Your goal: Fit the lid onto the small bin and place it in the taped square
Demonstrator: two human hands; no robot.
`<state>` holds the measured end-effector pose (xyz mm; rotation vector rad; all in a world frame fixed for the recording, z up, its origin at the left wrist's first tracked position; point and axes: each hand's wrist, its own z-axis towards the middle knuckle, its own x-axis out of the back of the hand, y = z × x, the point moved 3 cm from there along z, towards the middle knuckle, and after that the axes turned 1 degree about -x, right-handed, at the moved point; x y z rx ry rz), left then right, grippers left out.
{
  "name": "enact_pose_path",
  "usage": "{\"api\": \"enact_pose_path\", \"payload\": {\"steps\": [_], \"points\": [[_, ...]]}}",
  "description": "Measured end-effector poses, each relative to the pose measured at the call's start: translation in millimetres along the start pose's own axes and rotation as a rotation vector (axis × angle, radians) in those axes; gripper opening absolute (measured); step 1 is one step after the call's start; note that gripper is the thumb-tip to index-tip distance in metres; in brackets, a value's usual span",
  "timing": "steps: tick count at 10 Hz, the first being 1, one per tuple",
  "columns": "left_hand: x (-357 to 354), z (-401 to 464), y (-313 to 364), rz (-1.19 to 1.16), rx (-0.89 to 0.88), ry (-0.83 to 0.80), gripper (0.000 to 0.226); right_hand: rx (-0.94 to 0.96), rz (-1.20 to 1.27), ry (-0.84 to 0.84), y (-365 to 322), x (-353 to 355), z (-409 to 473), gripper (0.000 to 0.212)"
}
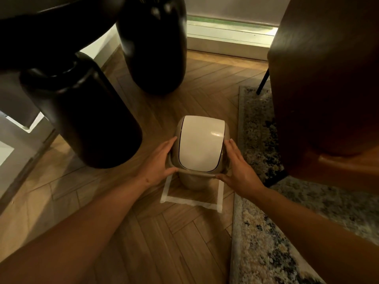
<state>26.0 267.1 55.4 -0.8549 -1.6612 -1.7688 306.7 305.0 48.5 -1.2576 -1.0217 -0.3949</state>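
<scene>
A small beige bin (193,182) stands on the wooden floor inside a square of white tape (190,202). Its lid (200,144), a beige frame with a white swing flap, sits on top of the bin. My left hand (159,162) presses against the lid's left side, thumb under the rim. On the lid's right side rests my right hand (239,167), fingers flat along it and thumb at the front rim. The far edge of the tape is hidden behind the bin.
Two tall black vases (82,119) (155,46) stand at the left and behind. A brown chair (328,89) looms at the right on a patterned rug (276,232). A dark round tabletop (51,23) overhangs the upper left.
</scene>
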Motion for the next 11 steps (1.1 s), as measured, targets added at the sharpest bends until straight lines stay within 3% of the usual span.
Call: {"api": "enact_pose_path", "payload": {"steps": [11], "points": [[-2,0,-1,-0.014,-0.008,-0.021,0.108,0.044,-0.05,0.009,-4,3,-7,0.125]]}}
